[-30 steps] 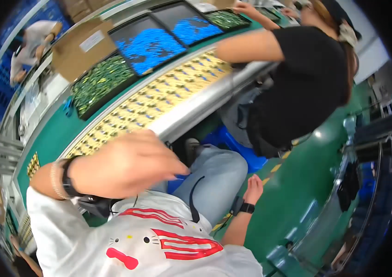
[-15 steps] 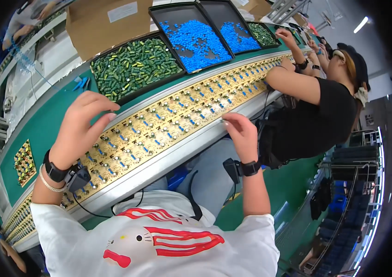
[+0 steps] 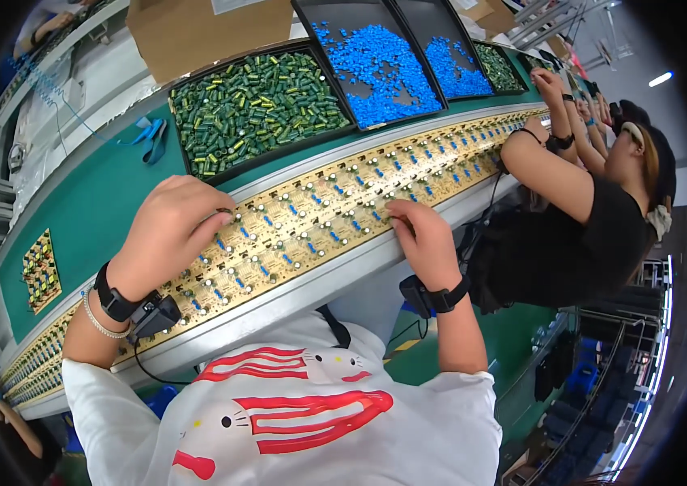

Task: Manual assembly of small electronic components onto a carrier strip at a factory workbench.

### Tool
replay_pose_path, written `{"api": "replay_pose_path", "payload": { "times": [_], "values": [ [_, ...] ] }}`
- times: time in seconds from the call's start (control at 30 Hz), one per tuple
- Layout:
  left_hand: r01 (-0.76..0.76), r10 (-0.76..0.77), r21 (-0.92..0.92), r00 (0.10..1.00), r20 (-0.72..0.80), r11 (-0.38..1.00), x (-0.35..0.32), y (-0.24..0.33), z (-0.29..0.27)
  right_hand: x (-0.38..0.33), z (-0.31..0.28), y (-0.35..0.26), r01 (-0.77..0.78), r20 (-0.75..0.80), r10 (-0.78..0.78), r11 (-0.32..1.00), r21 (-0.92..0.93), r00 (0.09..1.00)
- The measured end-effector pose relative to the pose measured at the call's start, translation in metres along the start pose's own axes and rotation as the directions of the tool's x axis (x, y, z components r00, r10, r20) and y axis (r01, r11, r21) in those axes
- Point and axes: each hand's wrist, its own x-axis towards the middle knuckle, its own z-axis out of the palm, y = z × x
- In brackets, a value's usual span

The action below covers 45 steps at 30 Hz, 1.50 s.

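Note:
Over the long row of tan circuit boards [image 3: 323,235], which carry small blue parts and round-topped capacitors, both of my hands are at work. My left hand [image 3: 172,231] hangs above the boards' back part, thumb and fingertips brought together; what lies between them is too small to make out. Farther right, my right hand [image 3: 428,243] reaches over the boards' front edge with thumb and forefinger pinched low among the parts. Whatever it pinches is hidden. Behind the boards, a black tray [image 3: 238,164] holds many green cylindrical capacitors [image 3: 258,105], close to my left hand.
Two black trays of small blue parts [image 3: 380,73] stand at the back. On the green bench top lie a blue tool [image 3: 149,139] and a populated board [image 3: 40,271] at left. A cardboard box [image 3: 206,36] stands behind. A co-worker in black [image 3: 554,235] sits at right.
My right hand has come from the boards' front edge to over the boards. My left fingertips have closed together and come lower over the boards. The view has shifted slightly.

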Motion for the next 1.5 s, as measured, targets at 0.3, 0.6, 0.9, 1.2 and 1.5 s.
{"api": "replay_pose_path", "payload": {
  "times": [0.3,0.6,0.9,1.2,1.5],
  "values": [
    [0.012,-0.005,-0.087,0.996,0.084,0.996,0.009,0.009,0.027,0.010,-0.004,-0.012,0.047,0.098,-0.041,0.997,-0.063,0.994],
    [0.122,-0.071,-0.268,0.979,0.192,0.956,0.023,0.017,0.043,0.013,0.001,-0.016,0.166,0.121,-0.146,0.970,-0.176,0.982],
    [0.304,-0.209,-0.410,0.942,0.261,0.860,0.035,0.036,0.052,0.092,-0.020,-0.039,0.325,-0.100,-0.323,0.946,-0.005,0.941],
    [0.203,-0.128,-0.331,0.963,0.235,0.921,0.064,0.048,0.080,0.186,0.047,-0.044,0.419,0.292,-0.326,0.835,-0.356,0.899],
    [0.089,-0.060,-0.158,0.982,0.181,0.983,0.110,0.055,0.104,0.191,0.036,-0.028,0.536,0.316,-0.436,0.739,-0.409,0.843]
  ]
}}
